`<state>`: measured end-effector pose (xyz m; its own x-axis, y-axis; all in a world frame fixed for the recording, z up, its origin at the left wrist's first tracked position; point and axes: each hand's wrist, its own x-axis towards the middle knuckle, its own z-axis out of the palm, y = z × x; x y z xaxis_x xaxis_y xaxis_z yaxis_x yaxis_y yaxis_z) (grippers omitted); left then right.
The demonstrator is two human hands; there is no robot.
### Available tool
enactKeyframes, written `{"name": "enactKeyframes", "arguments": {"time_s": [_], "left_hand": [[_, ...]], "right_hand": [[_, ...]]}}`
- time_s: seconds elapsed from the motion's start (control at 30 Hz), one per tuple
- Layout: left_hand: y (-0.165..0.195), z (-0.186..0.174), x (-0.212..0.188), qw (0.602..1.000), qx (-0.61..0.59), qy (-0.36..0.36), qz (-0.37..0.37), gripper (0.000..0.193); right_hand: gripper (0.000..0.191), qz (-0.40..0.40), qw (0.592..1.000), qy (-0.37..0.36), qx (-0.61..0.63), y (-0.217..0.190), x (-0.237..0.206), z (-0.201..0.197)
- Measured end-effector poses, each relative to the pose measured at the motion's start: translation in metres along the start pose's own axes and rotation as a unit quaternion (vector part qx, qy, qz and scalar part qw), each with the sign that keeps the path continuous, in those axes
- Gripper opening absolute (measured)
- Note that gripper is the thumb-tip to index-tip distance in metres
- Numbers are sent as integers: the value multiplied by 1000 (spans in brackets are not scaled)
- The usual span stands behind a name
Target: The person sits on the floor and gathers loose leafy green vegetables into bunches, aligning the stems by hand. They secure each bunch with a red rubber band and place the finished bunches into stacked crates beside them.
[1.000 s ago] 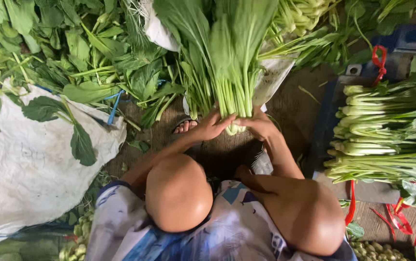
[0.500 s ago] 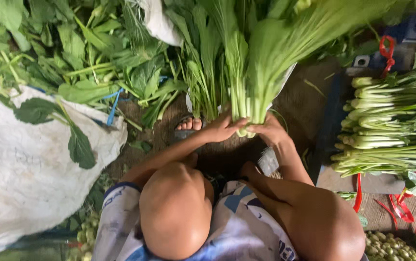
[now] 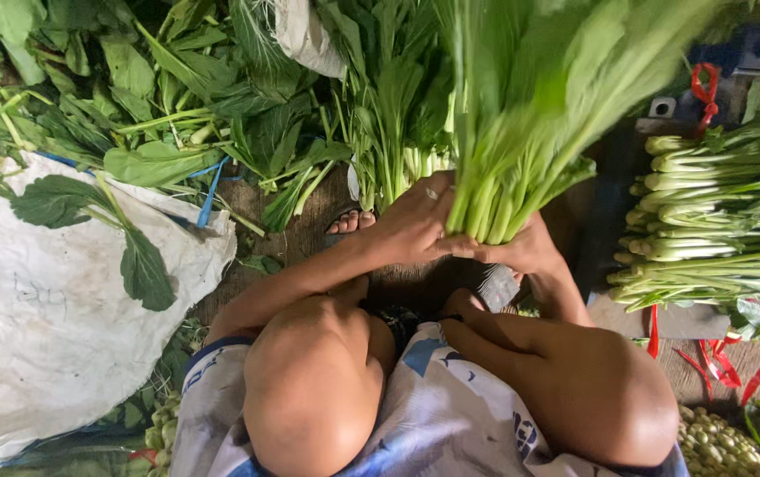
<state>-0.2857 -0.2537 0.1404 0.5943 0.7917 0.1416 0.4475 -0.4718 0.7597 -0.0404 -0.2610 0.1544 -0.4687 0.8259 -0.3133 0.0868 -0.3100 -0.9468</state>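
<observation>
Head view looks straight down on a person squatting, bare knees at six o'clock and both arms reaching forward toward twelve. Left hand (image 3: pixel 415 225) is closed around the pale stalk ends of a bunch of leafy greens (image 3: pixel 530 124), fingers wrapped over the near side of the stems. Right hand (image 3: pixel 521 252) grips the same bunch from the four o'clock side, just under the cut ends, touching the left hand. That bunch stands nearly upright and leans toward one o'clock, its leaves blurred and spreading to the top edge of the frame.

Behind the left hand, at eleven o'clock from it, a second clump of greens (image 3: pixel 389 115) stands against the ground. Toes of a bare foot (image 3: pixel 351 221) show just at nine o'clock of the left hand, on a brown wooden floor (image 3: pixel 300 243). At three o'clock, well apart from the hands, a stack of tied bundles (image 3: pixel 716 221) lies on its side with pale stem ends pointing toward the person. Red ties (image 3: pixel 725 367) lie below that stack at four o'clock. A white sack (image 3: pixel 53 327) covers the eight to nine o'clock side, with a few loose leaves (image 3: pixel 137 265) on it. Loose greens are heaped at ten to eleven o'clock (image 3: pixel 133 88).
</observation>
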Motion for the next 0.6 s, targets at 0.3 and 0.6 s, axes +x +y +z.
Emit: {"name": "enactKeyframes", "arguments": {"time_s": [0.3, 0.6], "left_hand": [[-75, 60, -44, 674, -701, 45, -228, 73], [-110, 92, -105, 430, -884, -32, -180, 78]], "right_hand": [[113, -10, 936, -36, -351, -24, 52, 48], [52, -55, 964, -1, -260, -14, 48, 26]]}}
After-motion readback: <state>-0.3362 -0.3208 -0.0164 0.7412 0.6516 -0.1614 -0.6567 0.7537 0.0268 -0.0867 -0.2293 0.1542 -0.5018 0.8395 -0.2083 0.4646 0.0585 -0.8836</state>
